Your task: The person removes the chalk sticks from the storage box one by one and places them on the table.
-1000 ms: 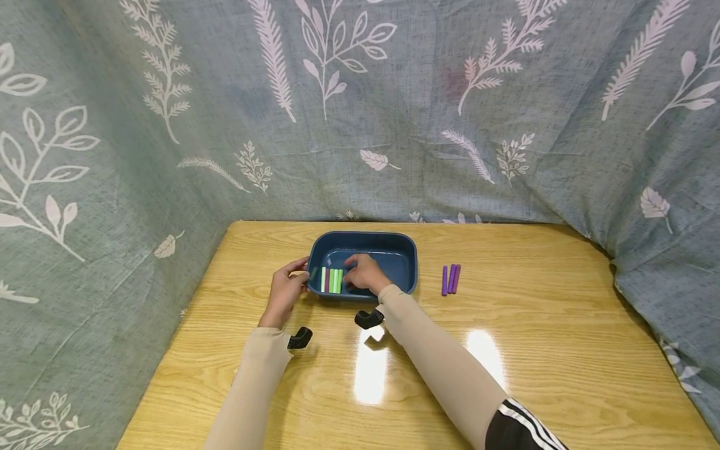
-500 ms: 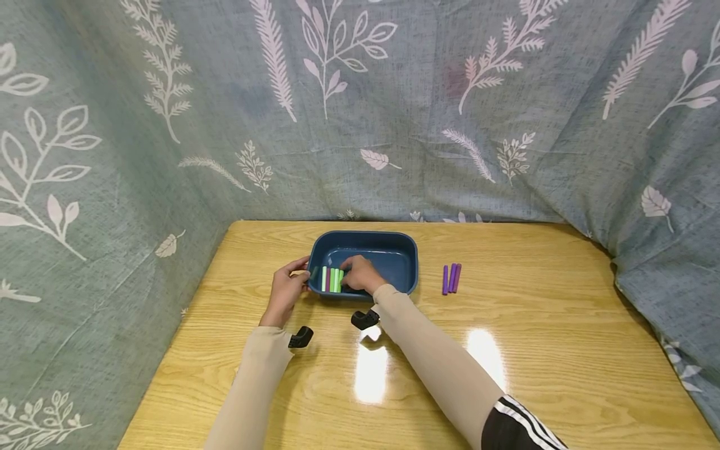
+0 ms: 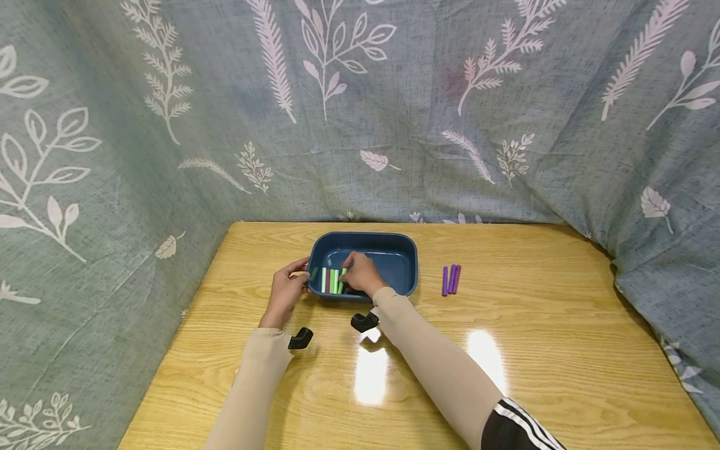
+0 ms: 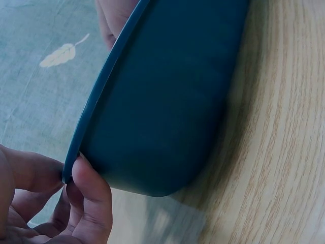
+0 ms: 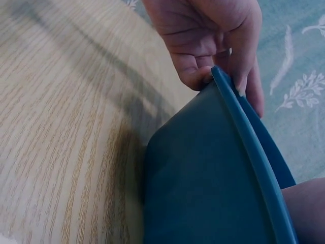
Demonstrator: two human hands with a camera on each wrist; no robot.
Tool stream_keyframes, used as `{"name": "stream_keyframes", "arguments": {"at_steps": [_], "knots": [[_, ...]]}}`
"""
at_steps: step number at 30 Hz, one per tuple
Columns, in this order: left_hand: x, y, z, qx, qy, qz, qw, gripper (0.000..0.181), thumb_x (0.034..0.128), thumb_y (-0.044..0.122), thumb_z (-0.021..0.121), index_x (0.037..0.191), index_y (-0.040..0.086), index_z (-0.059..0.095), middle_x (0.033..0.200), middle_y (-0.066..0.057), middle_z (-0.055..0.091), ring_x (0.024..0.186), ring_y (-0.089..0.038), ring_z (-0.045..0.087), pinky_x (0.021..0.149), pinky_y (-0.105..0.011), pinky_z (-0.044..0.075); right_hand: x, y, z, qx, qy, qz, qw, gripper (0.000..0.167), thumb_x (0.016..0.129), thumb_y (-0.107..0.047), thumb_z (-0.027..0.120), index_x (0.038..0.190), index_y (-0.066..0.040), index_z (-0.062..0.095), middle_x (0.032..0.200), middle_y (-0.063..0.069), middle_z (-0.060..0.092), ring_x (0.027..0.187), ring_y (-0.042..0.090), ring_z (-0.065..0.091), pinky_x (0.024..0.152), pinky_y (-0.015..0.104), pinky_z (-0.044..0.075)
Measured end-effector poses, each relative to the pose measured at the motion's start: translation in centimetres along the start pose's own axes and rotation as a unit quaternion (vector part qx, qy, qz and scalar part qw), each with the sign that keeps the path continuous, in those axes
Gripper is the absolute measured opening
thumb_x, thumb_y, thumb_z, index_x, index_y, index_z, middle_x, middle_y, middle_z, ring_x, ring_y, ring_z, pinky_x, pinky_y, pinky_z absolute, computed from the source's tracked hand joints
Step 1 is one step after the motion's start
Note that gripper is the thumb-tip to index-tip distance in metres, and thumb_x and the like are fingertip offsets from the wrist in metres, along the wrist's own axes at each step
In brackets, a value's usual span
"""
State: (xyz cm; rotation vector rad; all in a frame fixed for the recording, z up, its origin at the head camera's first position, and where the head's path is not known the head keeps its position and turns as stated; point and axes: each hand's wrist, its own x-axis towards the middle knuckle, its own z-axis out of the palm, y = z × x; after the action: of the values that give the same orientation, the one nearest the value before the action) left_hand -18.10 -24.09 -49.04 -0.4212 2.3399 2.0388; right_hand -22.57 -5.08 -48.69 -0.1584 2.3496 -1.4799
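Note:
A dark blue plastic box stands on the table. My left hand pinches the rim at its left end; in the left wrist view the thumb and fingers grip that rim from both sides. Inside, my right hand reaches over the front wall and pinches a light green stick, slightly tilted. Left of it, several slim sticks in white, purple and green lie side by side. In the right wrist view the box wall hides most of the right hand.
Three purple sticks lie close together on the wooden table, right of the box. Behind the table hangs a grey-blue curtain with white leaf prints, which also closes off both sides.
My right hand has shifted a little left toward the row of sticks, and the green stick at its right end now leans in the fingers. My left hand stays on the rim.

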Motion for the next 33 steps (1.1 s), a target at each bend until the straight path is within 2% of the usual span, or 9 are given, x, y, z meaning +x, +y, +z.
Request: {"name": "stream_keyframes", "arguments": {"at_steps": [3, 6, 9, 11, 13, 16, 19, 26, 33], "knots": [[0.0, 0.0, 0.0, 0.000, -0.001, -0.001, 1.0000, 0.043, 0.1052, -0.004, 0.052, 0.148, -0.004, 0.058, 0.130, -0.026, 0.053, 0.079, -0.016, 0.058, 0.063, -0.022, 0.055, -0.1, 0.2, -0.4, 0.028, 0.003, -0.002, 0.9996, 0.018, 0.095, 0.007, 0.073, 0.108, 0.002, 0.062, 0.089, 0.018, 0.070, 0.061, 0.025, 0.069, 0.060, 0.031, 0.062], [-0.1, 0.1, 0.0, -0.002, -0.005, -0.003, 1.0000, 0.044, 0.1054, -0.004, 0.052, 0.149, -0.004, 0.057, 0.132, -0.027, 0.052, 0.078, -0.014, 0.058, 0.063, -0.023, 0.055, -0.3, 0.3, -1.1, 0.059, 0.007, -0.004, 0.9982, 0.019, 0.095, 0.009, 0.071, 0.111, 0.004, 0.061, 0.091, 0.017, 0.068, 0.071, 0.034, 0.072, 0.066, 0.036, 0.064], [-0.8, 1.3, -0.1, -0.004, -0.012, -0.012, 0.9998, 0.044, 0.1052, -0.005, 0.051, 0.149, -0.006, 0.055, 0.134, -0.030, 0.051, 0.079, -0.016, 0.058, 0.064, -0.026, 0.056, -0.3, 0.5, -2.0, 0.085, 0.011, -0.004, 0.9963, 0.022, 0.096, 0.010, 0.069, 0.116, 0.007, 0.061, 0.094, 0.018, 0.066, 0.082, 0.040, 0.074, 0.073, 0.040, 0.065], [-0.9, 1.5, -0.1, -0.005, -0.014, -0.018, 0.9997, 0.045, 0.1051, -0.006, 0.050, 0.150, -0.008, 0.054, 0.135, -0.031, 0.049, 0.079, -0.017, 0.058, 0.064, -0.027, 0.056, -0.4, 0.5, -2.8, 0.099, 0.013, 0.002, 0.9950, 0.025, 0.097, 0.010, 0.068, 0.121, 0.008, 0.060, 0.097, 0.018, 0.065, 0.087, 0.042, 0.074, 0.078, 0.043, 0.066], [-0.9, 1.7, -0.1, -0.004, -0.014, -0.020, 0.9997, 0.045, 0.1051, -0.007, 0.050, 0.150, -0.007, 0.054, 0.135, -0.031, 0.049, 0.080, -0.018, 0.058, 0.064, -0.026, 0.056, -0.5, 0.6, -3.8, 0.111, 0.016, 0.008, 0.9937, 0.027, 0.098, 0.009, 0.067, 0.124, 0.009, 0.060, 0.100, 0.018, 0.063, 0.089, 0.042, 0.074, 0.081, 0.045, 0.065], [-0.3, 0.6, -0.2, -0.001, -0.010, -0.013, 0.9999, 0.045, 0.1060, -0.004, 0.050, 0.151, -0.005, 0.054, 0.136, -0.029, 0.049, 0.080, -0.017, 0.058, 0.063, -0.024, 0.055, -0.9, 0.6, -5.4, 0.125, 0.021, 0.015, 0.9918, 0.029, 0.099, 0.009, 0.066, 0.128, 0.009, 0.059, 0.102, 0.017, 0.060, 0.091, 0.040, 0.074, 0.086, 0.047, 0.064], [-0.2, 0.2, -0.1, 0.002, -0.005, -0.007, 1.0000, 0.045, 0.1061, -0.004, 0.051, 0.151, -0.004, 0.055, 0.135, -0.027, 0.050, 0.080, -0.015, 0.057, 0.063, -0.023, 0.055, -1.2, 0.8, -7.1, 0.137, 0.034, 0.019, 0.9899, 0.029, 0.099, 0.009, 0.065, 0.127, 0.009, 0.059, 0.102, 0.015, 0.059, 0.090, 0.036, 0.074, 0.087, 0.047, 0.064], [-0.2, 0.1, 0.0, 0.004, 0.002, -0.002, 1.0000, 0.043, 0.1048, -0.005, 0.051, 0.147, -0.003, 0.059, 0.131, -0.026, 0.052, 0.076, -0.011, 0.056, 0.063, -0.021, 0.054, -2.7, 1.2, -11.4, 0.149, 0.054, 0.024, 0.9872, 0.033, 0.102, 0.007, 0.062, 0.134, 0.011, 0.054, 0.109, 0.019, 0.059, 0.096, 0.034, 0.073, 0.096, 0.050, 0.061], [-0.2, 0.2, 0.0, 0.006, 0.003, 0.000, 1.0000, 0.043, 0.1050, -0.005, 0.051, 0.147, -0.004, 0.059, 0.129, -0.024, 0.053, 0.075, -0.011, 0.056, 0.063, -0.022, 0.055, -4.4, 2.9, -15.4, 0.140, 0.076, 0.016, 0.9871, 0.035, 0.104, 0.004, 0.060, 0.138, 0.011, 0.052, 0.116, 0.021, 0.057, 0.095, 0.030, 0.070, 0.097, 0.048, 0.061]]}}
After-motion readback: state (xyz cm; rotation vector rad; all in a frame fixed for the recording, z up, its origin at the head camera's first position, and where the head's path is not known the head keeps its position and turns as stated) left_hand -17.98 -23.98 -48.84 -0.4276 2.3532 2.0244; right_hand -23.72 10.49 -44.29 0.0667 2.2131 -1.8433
